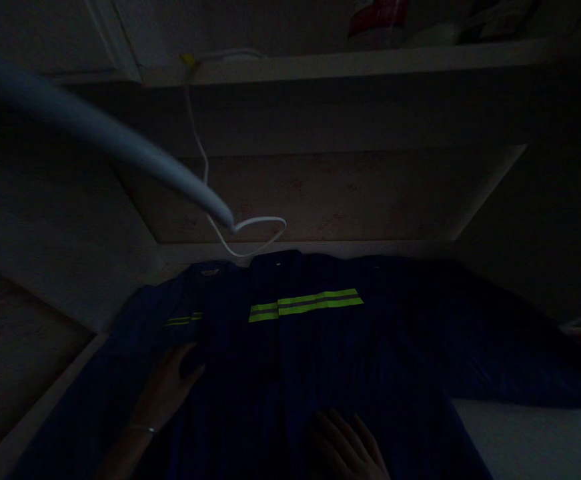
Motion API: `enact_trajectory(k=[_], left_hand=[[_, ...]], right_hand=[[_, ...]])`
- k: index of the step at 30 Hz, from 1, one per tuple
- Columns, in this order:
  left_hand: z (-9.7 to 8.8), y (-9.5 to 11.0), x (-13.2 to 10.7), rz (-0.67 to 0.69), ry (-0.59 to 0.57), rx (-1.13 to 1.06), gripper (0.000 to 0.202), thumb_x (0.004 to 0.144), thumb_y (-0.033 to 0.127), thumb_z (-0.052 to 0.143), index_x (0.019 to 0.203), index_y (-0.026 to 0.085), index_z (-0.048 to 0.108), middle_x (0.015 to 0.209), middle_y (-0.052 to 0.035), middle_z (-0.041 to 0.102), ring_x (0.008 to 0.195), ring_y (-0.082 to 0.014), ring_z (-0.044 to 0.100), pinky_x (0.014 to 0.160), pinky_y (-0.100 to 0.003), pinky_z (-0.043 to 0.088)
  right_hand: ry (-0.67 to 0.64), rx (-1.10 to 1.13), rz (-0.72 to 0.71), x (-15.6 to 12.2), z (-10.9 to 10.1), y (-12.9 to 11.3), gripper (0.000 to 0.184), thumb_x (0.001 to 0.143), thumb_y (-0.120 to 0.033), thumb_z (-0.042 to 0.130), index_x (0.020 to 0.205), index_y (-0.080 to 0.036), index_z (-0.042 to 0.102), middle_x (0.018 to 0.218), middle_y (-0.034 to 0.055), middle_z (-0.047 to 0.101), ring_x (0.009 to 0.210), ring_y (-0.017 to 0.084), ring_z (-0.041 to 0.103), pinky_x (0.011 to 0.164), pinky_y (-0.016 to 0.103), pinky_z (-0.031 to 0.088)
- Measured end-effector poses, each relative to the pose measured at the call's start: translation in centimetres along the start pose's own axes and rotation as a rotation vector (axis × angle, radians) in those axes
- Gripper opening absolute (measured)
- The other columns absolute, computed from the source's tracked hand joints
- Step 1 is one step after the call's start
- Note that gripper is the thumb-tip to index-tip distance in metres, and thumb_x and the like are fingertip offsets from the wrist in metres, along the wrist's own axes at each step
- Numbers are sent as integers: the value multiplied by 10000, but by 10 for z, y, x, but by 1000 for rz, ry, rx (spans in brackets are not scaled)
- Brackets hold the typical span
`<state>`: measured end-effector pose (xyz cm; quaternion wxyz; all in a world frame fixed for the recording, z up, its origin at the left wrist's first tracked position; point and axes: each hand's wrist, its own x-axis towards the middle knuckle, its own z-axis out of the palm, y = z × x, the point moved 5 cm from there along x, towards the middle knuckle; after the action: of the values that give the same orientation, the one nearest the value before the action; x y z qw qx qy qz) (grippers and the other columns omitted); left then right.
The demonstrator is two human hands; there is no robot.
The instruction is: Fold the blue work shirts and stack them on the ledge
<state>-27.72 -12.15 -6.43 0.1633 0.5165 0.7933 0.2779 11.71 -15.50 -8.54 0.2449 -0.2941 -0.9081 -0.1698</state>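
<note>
Head view: we're counting two hands and at least two blue jackets; darkness is hiding whether there's a third. Dark jacket (290, 360) is lying spread on a pale surface (535, 433), wide yellow-green stripe showing; lighter jacket (145, 320) is lying just beside it, on our left. Left hand (163, 387): thumb and forefinger are standing moderately apart near the dark jacket's edge; we can't tell if they're touching cloth. Right hand (353, 447): fingers are extending, slightly spread, over the dark jacket's front. One white cord (260, 219) is hanging from one shelf (320, 63).
</note>
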Motion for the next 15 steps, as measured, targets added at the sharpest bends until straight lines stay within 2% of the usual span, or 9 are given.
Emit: enact_trajectory(k=[3,6,9,12,15], left_hand=[[-9,-28,3,-148,-94,-39,527,732,489,575,1186,222,589,1216,-83,643,1138,-264,587,1025,-423,434],[-18,-46,4,-271,-8,-17,505,788,463,462,1195,182,562,1260,-124,622,1185,-282,566,1030,-457,428],[-23,-57,-2,-321,45,9,531,813,423,372,1226,130,531,1320,-180,571,1214,-306,547,1017,-495,437],[-33,-54,-5,-269,-6,-11,549,736,404,476,1212,139,552,1319,-160,585,1198,-292,565,1008,-451,460],[-55,-27,10,-147,-56,8,588,694,403,520,1228,160,547,1246,-120,647,1062,-245,651,875,-369,549]], right_hand=[[-31,13,9,6,-9,3,405,897,-516,539,1234,-306,616,1252,-54,646,1043,170,662,878,312,494],[-57,36,32,8,-12,3,402,898,-520,536,1230,-309,614,1259,-55,639,1058,178,657,857,324,504],[-62,35,39,7,-10,1,410,898,-519,537,1239,-303,606,1272,-57,629,1067,186,654,847,340,512],[-53,37,32,6,-9,1,420,899,-511,540,1254,-294,594,1272,-57,627,1069,184,654,843,335,516],[-60,60,27,6,-8,1,420,901,-515,535,1256,-299,593,1277,-60,622,1076,180,651,847,323,518]])
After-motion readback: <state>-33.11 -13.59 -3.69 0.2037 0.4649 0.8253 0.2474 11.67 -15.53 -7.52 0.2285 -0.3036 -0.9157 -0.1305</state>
